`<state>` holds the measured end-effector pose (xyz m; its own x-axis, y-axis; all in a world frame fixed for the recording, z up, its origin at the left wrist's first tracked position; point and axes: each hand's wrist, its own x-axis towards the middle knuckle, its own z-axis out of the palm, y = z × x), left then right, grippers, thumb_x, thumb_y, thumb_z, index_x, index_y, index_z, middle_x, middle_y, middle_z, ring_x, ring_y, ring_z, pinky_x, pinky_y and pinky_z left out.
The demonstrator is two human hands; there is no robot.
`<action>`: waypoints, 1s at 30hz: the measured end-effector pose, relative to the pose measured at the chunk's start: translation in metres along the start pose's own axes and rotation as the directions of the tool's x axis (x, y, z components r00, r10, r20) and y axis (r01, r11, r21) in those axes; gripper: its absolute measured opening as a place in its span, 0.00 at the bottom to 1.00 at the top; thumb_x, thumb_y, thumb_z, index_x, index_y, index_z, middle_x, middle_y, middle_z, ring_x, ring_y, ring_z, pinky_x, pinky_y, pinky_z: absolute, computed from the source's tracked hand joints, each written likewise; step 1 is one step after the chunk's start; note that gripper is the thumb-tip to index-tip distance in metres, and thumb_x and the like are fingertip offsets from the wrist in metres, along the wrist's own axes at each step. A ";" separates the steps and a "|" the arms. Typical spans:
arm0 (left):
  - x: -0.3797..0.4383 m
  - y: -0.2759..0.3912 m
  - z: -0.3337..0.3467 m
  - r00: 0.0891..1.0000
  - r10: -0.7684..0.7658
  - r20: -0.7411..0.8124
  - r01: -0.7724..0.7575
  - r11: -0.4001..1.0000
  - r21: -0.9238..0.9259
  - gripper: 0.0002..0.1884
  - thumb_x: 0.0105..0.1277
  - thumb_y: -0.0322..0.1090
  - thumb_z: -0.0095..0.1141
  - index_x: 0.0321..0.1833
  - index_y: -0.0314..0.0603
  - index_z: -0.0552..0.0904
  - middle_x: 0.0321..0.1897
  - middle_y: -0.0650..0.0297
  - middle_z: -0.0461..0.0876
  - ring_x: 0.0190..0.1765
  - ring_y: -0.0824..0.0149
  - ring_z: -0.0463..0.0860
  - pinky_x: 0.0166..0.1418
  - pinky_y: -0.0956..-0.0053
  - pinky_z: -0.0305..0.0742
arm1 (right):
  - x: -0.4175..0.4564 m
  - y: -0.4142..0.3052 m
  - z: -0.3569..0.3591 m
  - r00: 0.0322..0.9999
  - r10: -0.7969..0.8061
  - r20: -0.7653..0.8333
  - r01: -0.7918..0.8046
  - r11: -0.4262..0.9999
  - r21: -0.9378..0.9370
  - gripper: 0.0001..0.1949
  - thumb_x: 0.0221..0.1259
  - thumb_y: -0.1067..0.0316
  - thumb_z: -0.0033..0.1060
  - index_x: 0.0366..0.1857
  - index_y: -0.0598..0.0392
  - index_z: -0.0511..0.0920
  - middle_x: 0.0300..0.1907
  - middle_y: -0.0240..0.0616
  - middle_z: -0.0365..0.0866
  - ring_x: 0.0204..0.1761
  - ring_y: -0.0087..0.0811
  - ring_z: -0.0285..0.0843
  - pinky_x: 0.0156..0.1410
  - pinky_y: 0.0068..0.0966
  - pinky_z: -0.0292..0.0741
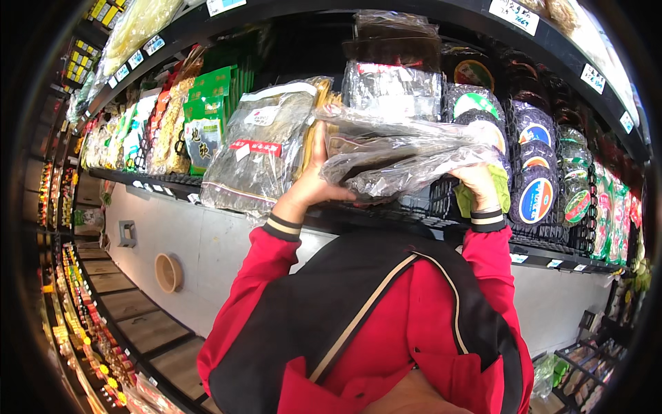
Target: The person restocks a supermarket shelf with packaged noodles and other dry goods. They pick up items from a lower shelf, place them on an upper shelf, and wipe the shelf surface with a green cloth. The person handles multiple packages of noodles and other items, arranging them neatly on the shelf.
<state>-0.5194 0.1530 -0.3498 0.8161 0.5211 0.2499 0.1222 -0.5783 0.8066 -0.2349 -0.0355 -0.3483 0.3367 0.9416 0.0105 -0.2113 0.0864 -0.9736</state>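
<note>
My left hand grips the left end of a few stacked clear plastic bags of flat, dark dried food, thumb below and fingers up the side. The other end of the bags rests in my right hand, its fingers partly hidden by the plastic. They are held up just in front of the shelf. A crinkled light-green thing, perhaps a cloth, shows beside my right wrist; whether I hold it is unclear. Left of my left hand, a large clear bag of dried food with a red label leans on the shelf.
Behind the bags stands similar packaging. Green pouches line the left, round dark packs with oval labels the right. A black upper shelf edge overhangs. On the floor sit a tan bucket and a grey stool.
</note>
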 end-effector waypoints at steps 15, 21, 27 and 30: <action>0.008 -0.006 0.028 0.947 0.215 0.237 -0.223 0.975 0.007 0.32 0.50 0.42 0.67 0.61 0.47 0.75 0.58 0.56 0.74 0.63 0.58 0.69 0.71 0.57 0.52 | -0.006 0.031 -0.028 0.983 0.132 0.125 -0.173 0.896 0.409 0.25 0.53 0.76 0.63 0.57 0.64 0.69 0.50 0.44 0.79 0.50 0.34 0.78 0.56 0.29 0.76; -0.004 -0.009 0.021 0.997 -0.078 0.003 0.077 0.978 -0.192 0.17 0.60 0.29 0.58 0.52 0.35 0.78 0.49 0.55 0.80 0.48 0.59 0.80 0.54 0.67 0.74 | -0.001 -0.010 0.010 0.995 -0.050 0.084 0.063 0.987 -0.149 0.28 0.44 0.68 0.73 0.54 0.61 0.73 0.47 0.40 0.79 0.52 0.26 0.74 0.55 0.26 0.74; 0.005 0.057 -0.037 0.980 -0.169 -0.108 0.118 0.922 -0.369 0.15 0.59 0.28 0.59 0.49 0.33 0.80 0.44 0.56 0.82 0.44 0.62 0.81 0.51 0.71 0.75 | -0.006 -0.116 0.042 0.907 -0.420 0.026 0.395 0.828 -0.398 0.30 0.40 0.68 0.77 0.52 0.59 0.74 0.47 0.40 0.78 0.46 0.24 0.75 0.50 0.26 0.74; 0.024 0.101 -0.045 0.992 -0.072 -0.099 0.019 0.889 -0.457 0.14 0.59 0.27 0.60 0.47 0.32 0.80 0.42 0.57 0.82 0.41 0.63 0.81 0.49 0.72 0.76 | -0.023 -0.171 0.037 0.899 -0.438 0.003 0.395 0.809 -0.436 0.23 0.40 0.68 0.77 0.43 0.60 0.77 0.35 0.35 0.82 0.37 0.21 0.77 0.45 0.23 0.75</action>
<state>-0.5129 0.1349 -0.2381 0.7452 0.6210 0.2431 -0.1342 -0.2174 0.9668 -0.2408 -0.0600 -0.1737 0.3928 0.8095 0.4363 0.3619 0.3001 -0.8826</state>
